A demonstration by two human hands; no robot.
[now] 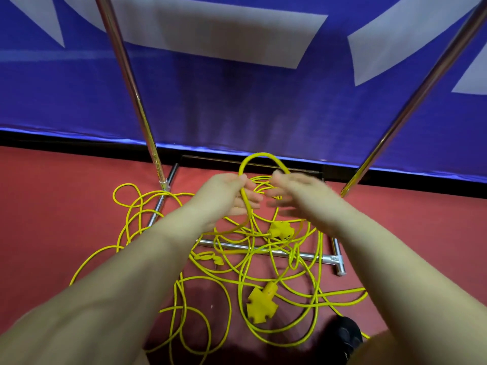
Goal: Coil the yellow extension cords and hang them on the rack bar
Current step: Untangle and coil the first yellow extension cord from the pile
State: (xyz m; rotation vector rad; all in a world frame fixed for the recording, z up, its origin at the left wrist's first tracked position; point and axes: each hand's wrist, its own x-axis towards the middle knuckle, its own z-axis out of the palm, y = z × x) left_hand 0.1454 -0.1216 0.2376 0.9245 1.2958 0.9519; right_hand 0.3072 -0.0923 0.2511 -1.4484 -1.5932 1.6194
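Several loops of yellow extension cord (272, 332) lie tangled on the red floor around the rack's base. My left hand (224, 196) pinches a raised loop of cord (263, 154) between thumb and fingers. My right hand (303, 196) is blurred, fingers stretched out, at the loop's right side; contact there is unclear. A yellow three-way socket (261, 306) lies near me, and a second one (280, 229) lies under my hands. A yellow plug (210, 258) rests by the base. The rack's top bar is out of view.
Two chrome rack uprights rise at left (131, 83) and right (421, 96). A chrome base bar (311, 256) crosses the floor under the cords. A blue and white banner (263, 106) stands behind. A black shoe (347, 335) shows at the bottom right.
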